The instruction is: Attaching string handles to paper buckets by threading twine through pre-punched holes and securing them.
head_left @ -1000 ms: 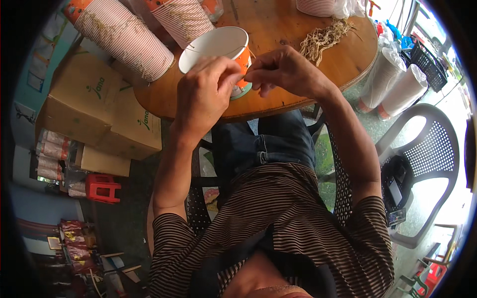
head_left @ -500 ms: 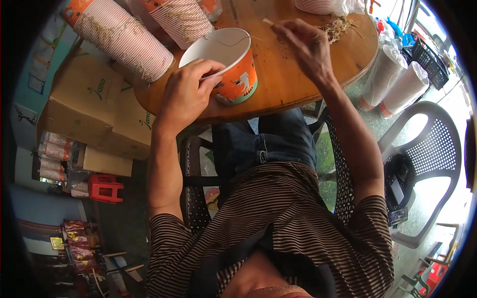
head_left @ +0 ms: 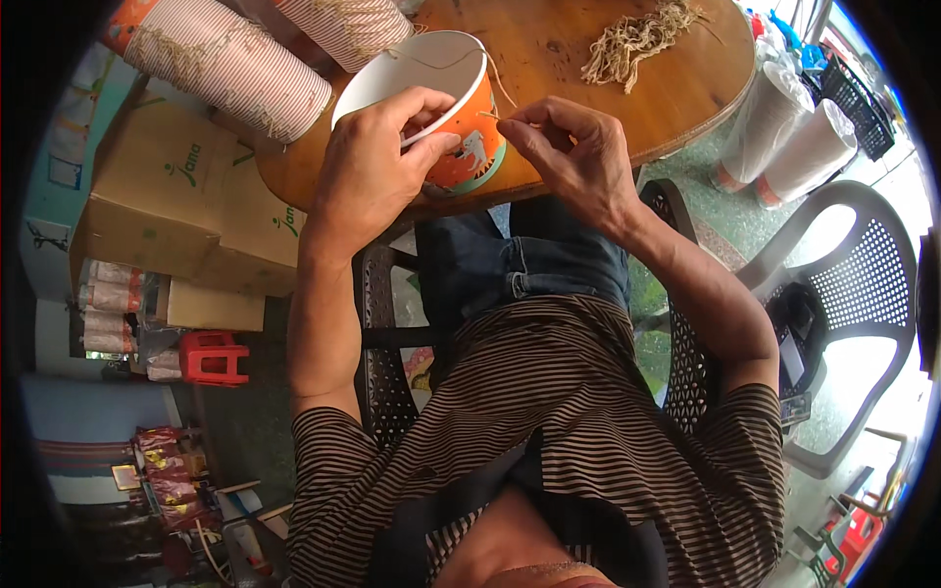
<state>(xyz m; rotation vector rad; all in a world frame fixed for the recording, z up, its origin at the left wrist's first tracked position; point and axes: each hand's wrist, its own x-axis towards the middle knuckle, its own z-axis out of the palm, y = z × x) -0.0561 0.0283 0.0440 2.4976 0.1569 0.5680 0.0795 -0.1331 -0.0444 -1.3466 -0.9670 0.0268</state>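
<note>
A large orange paper tub (head_left: 479,116) with a white inside and a green base band stands tilted on the wooden table. My left hand (head_left: 368,171) is closed on its near rim, fingers inside and thumb on the outer wall. A thin tan string (head_left: 496,76) hangs across the tub's mouth and over its right side. Just right of the tub, my right hand (head_left: 578,152) pinches the string's end between thumb and forefinger. Farther back lies a loose bundle of similar strings (head_left: 637,47).
Nested stacks of tubs (head_left: 230,73), strings dangling from them, lie at the far left of the table (head_left: 559,59). Cardboard boxes (head_left: 157,186) and a red stool (head_left: 213,359) are to the left. Bagged stacks (head_left: 809,152) and a grey plastic chair (head_left: 867,284) are on the right.
My right hand has come down and left, from above the table to beside the tub, bringing the string end along. My left hand stays on the rim.
</note>
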